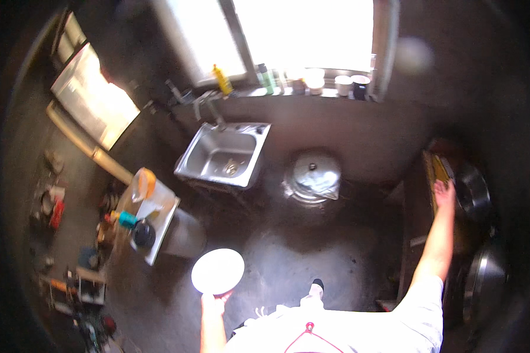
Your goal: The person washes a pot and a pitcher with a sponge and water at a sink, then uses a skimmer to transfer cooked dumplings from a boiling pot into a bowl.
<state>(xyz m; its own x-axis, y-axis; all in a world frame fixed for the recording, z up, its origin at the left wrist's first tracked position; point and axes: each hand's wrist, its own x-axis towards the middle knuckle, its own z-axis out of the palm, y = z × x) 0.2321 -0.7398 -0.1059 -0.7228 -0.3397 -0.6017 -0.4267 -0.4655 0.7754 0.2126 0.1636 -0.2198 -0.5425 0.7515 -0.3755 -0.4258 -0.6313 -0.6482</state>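
A white plate (218, 271) is in my left hand (216, 300), gripped by its near edge at the lower middle of the view. My right arm reaches out to the right, and my right hand (444, 192) is at a yellow flat thing (439, 169) on a dark stand or counter. Whether its fingers grip the yellow thing cannot be told. Just right of that hand sits a round metal basin or pan (473, 192). Farther down the same side is a large shiny round metal vessel (481, 282).
Ahead stand a stainless steel sink (255, 165) and a lidded metal pot (317, 174). A small table (167, 226) at the left bears a teal bottle (126, 219) and a dark round object (144, 234). Bottles and cups line the windowsill (331, 93).
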